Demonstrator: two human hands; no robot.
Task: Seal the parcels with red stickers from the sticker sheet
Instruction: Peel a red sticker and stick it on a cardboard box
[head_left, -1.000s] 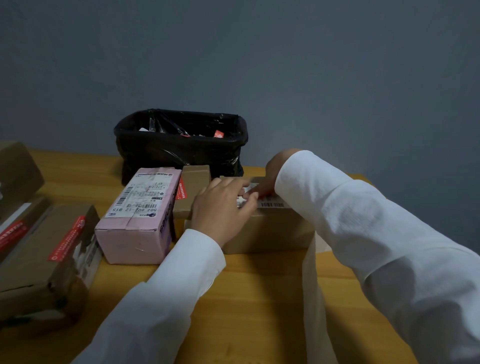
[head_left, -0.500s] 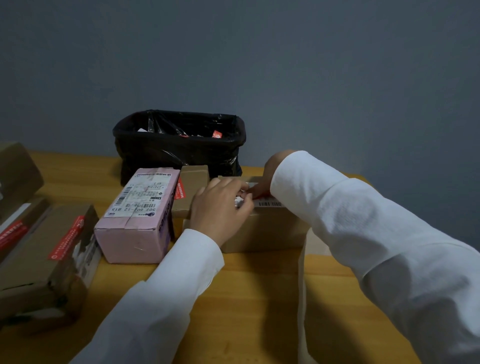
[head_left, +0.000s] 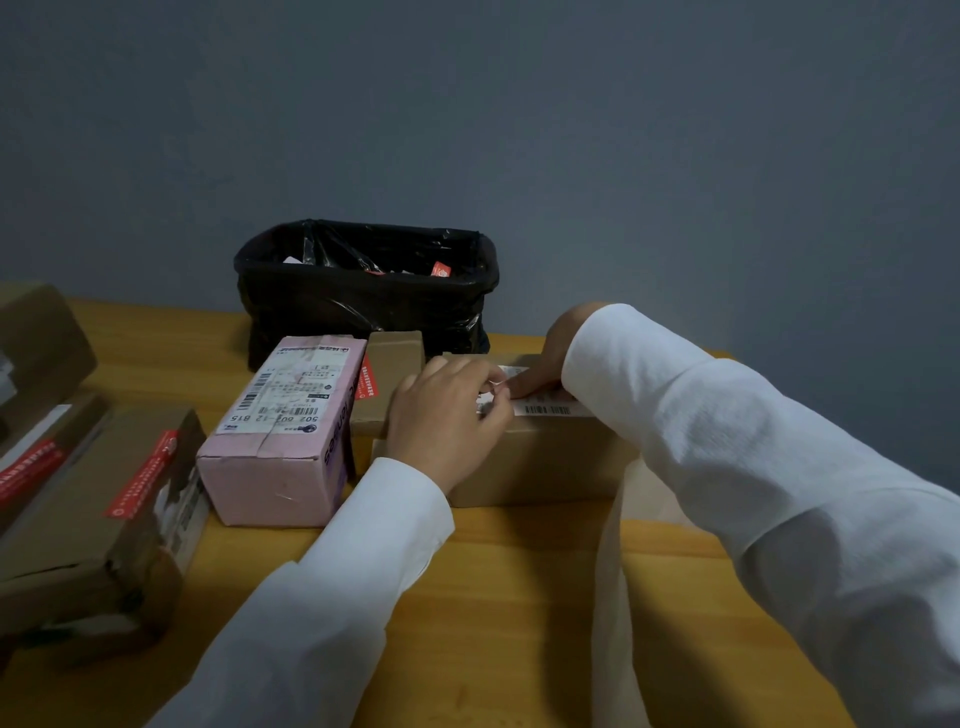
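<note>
A brown parcel (head_left: 545, 467) stands on the wooden table (head_left: 493, 597) at centre. My left hand (head_left: 447, 415) lies curled over its top left edge, fingertips on the white barcode label (head_left: 545, 408). My right hand (head_left: 550, 353) reaches in from the right, one finger pressed flat on that label, touching my left fingertips; the sleeve hides the rest of it. No red sticker shows between the hands. A pale sheet (head_left: 608, 582) hangs below my right forearm; what holds it is hidden.
A pink parcel (head_left: 280, 431) and a small brown box (head_left: 389, 384) bearing a red sticker (head_left: 370, 385) stand left of the brown parcel. Brown parcels with red stickers (head_left: 104, 519) fill the left edge. A black-lined bin (head_left: 363, 296) stands behind, against the wall.
Both hands stay on the brown parcel's top with only small finger shifts. The pale sheet under my right arm has swung slightly left.
</note>
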